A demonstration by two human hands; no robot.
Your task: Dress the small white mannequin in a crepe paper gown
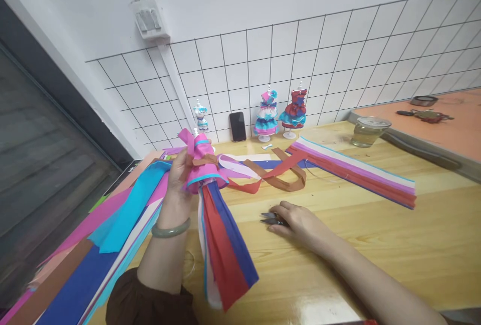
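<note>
My left hand [179,172] is closed round a small dress form [205,152] in a pink dress with blue trim and a brown band at the waist. Below its hem hang pleated strips [225,239] of white, red and dark blue. In my right hand [295,219], low over the table, is a pair of small dark thread snips [271,218], blades pointing left and apart. A brown ribbon [291,182] and a red ribbon [246,186] lie in loops between the hands. Part of the dress form is hidden behind my left fingers.
Coloured fabric strips [75,275] cover the table's left side. A pleated striped strip [361,174] lies at right. Along the wall stand dressed mini forms [266,119] and a phone [237,127]. A glass cup [368,132] stands by the orange mat [458,124].
</note>
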